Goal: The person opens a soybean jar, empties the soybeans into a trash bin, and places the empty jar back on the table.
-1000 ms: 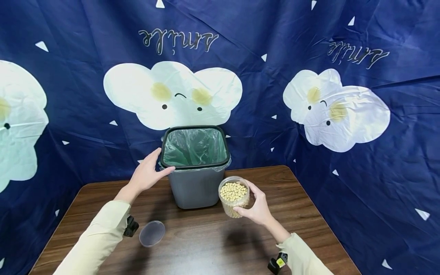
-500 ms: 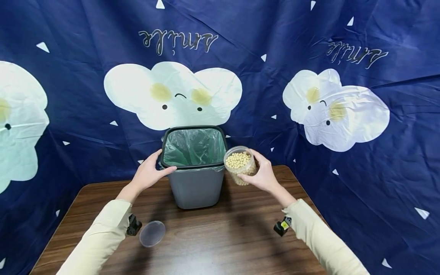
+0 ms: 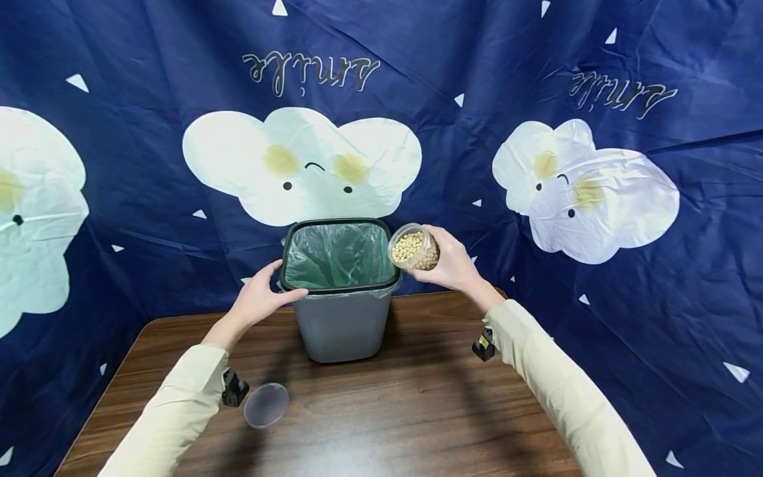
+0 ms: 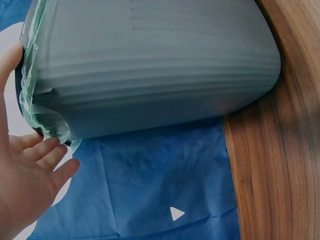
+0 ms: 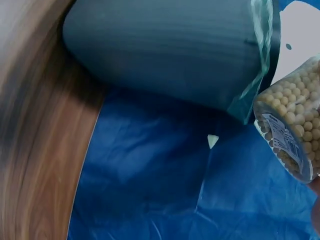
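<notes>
A grey bin (image 3: 341,324) with a green plastic liner (image 3: 336,255) stands at the back of the wooden table (image 3: 381,411). My left hand (image 3: 262,298) rests on the bin's left rim with its thumb along the front edge; in the left wrist view the left hand (image 4: 25,170) lies with straight fingers beside the bin (image 4: 150,65). My right hand (image 3: 450,265) grips a clear jar of yellow beans (image 3: 413,247), tilted with its mouth toward the bin's right rim. The right wrist view shows the jar (image 5: 292,122) beside the bin (image 5: 170,50).
A clear round lid (image 3: 265,405) lies on the table near my left sleeve. A dark blue cloth (image 3: 119,165) with white cloud faces hangs behind and at both sides of the table.
My right hand has lifted the jar from near the table up to the bin's right rim and tilted it toward the bin. The left hand has stayed on the rim.
</notes>
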`<state>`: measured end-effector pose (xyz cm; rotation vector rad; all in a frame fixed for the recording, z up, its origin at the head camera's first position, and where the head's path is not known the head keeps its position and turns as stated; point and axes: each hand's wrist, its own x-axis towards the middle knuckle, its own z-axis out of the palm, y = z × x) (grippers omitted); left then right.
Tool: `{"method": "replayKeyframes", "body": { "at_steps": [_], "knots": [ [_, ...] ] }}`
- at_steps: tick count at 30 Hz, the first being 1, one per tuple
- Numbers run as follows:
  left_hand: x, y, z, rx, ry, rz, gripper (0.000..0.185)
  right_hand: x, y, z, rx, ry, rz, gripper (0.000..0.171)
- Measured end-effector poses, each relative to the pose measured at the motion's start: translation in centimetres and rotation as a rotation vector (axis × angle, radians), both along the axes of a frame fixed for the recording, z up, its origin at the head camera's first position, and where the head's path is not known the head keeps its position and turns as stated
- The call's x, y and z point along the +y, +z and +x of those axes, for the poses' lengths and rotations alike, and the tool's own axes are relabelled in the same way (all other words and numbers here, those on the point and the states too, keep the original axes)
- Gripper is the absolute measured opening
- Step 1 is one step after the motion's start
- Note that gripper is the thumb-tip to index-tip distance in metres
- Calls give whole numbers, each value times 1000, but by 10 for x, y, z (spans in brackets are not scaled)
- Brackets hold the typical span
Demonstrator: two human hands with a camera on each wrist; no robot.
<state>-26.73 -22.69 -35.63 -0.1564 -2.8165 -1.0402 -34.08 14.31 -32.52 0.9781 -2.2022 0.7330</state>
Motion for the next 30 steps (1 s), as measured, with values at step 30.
{"method": "replayKeyframes", "body": {
  "at_steps": [30],
  "knots": [
    [-1,1,-1,-28,22,8,101,-7,17,-28,213,-15,371,84]
  ]
}}
